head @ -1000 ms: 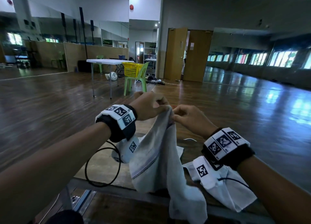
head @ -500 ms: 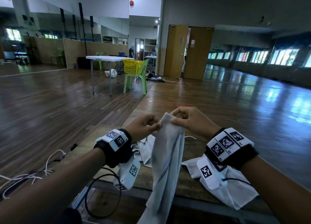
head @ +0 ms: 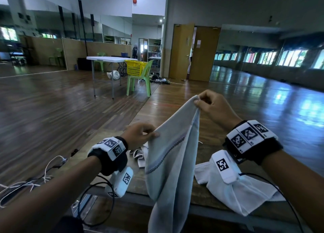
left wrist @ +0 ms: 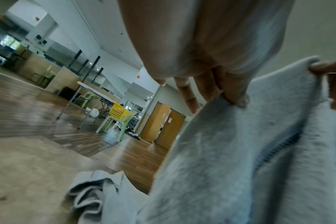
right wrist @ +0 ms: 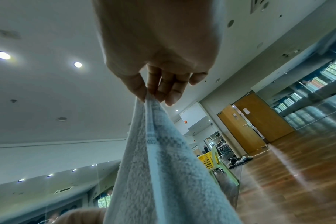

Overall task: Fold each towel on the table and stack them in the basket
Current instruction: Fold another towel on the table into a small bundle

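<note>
Here we hold a pale grey towel (head: 171, 162) up between our two hands, above the near edge of the wooden surface (head: 213, 134). Our right hand (head: 214, 108) pinches one top corner between thumb and fingertips, raised higher; in the right wrist view the fingers (right wrist: 161, 89) bunch the corner into a tight peak. Our left hand (head: 138, 135) pinches the top edge lower down, and the left wrist view shows a fingertip (left wrist: 238, 97) pressed into the pile. The hands are apart, so the cloth stretches in a slanting sheet between them, and its lower part hangs past the surface edge. The fabric is soft looped terry, fuzzy up close, with a flat woven band and a row of small dark checks (head: 168, 154) running across it.

Two more towels lie on the surface: a crumpled grey one (head: 140, 155) beyond our left wrist, and a smoother white one (head: 243, 192) spread flat under our right wrist. Both wrists wear black bands with white blocks printed with square black-and-white coded markers (head: 249, 133); we can read no lettering on them. Far across the glossy plank floor, a yellow lattice plastic basket (head: 135, 67) sits on a pale green plastic chair (head: 140, 80), beside a white folding table (head: 108, 59).
</note>
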A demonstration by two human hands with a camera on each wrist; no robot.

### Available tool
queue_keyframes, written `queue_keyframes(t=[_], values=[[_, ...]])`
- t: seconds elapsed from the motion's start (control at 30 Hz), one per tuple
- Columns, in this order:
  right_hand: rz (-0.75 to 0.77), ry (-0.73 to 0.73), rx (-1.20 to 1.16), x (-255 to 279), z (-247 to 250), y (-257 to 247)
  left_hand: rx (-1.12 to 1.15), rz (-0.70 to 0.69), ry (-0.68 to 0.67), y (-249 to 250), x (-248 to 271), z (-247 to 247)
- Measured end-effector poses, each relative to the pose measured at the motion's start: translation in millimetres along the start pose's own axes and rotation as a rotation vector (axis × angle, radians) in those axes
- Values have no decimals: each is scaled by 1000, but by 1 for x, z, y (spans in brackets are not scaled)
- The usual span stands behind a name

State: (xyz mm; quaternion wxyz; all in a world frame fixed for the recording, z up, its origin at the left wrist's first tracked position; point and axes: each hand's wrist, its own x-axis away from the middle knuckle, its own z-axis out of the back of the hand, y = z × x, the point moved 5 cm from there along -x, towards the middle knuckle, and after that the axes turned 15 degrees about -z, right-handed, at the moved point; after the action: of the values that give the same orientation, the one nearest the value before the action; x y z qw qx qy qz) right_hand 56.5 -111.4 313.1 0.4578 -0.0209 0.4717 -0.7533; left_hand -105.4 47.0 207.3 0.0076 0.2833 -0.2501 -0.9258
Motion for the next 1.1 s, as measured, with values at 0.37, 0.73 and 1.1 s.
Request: queue_keyframes(t=[0.37, 0.73, 1.1], values=[[-15, 141, 143, -17, 62, 1, -482, 85, -173, 2, 7, 75], [44, 218, 223, 9, 130, -61, -427, -96, 228, 91, -26, 194], [92, 260, 276, 9, 179, -128, -572, -132, 345, 154, -41, 257]])
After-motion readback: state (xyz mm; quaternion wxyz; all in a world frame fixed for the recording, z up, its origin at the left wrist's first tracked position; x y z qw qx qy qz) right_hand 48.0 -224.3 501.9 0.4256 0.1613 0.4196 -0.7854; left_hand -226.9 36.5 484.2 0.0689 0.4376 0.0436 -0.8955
